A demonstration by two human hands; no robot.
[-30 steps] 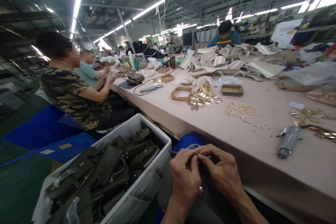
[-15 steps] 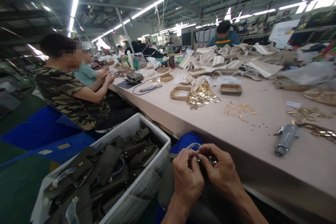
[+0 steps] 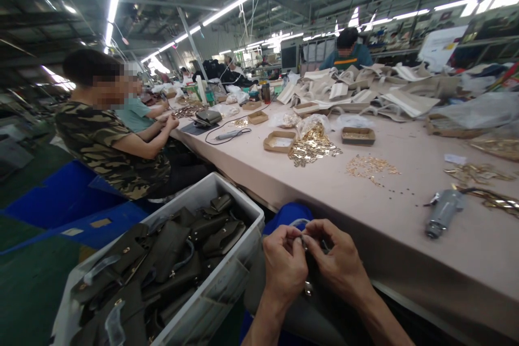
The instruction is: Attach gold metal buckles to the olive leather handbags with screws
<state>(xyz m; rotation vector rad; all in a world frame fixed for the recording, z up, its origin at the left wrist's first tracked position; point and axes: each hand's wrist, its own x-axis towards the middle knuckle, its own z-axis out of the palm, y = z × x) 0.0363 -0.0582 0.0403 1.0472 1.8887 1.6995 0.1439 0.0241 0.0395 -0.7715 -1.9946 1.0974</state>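
Observation:
Over my lap, my left hand [image 3: 285, 266] and my right hand [image 3: 339, 257] come together, thumbs and fingertips pinched on the edge of a dark olive bag [image 3: 320, 308]. A small dark spot shows between the fingertips; exactly what it is stays hidden. A shiny metal clasp [image 3: 308, 287] on the bag shows below the thumbs. Behind the fingers curves a clear plastic-wrapped handle [image 3: 299, 222]. To the left, a white crate [image 3: 219, 275] holds several similar olive bags [image 3: 164, 248] with gold fittings.
On the table [image 3: 389, 216] lie a grey power screwdriver [image 3: 445, 213], scattered small gold parts [image 3: 371, 166], a heap of gold fittings [image 3: 314, 146] and small cardboard trays [image 3: 279, 141]. Pale bag pieces [image 3: 365, 89] pile up behind. A co-worker in camouflage [image 3: 101, 140] sits at left.
Both hands have shifted slightly left, still pinching at the bag. The metal clasp below the thumbs now shows more clearly. The view has tilted a little.

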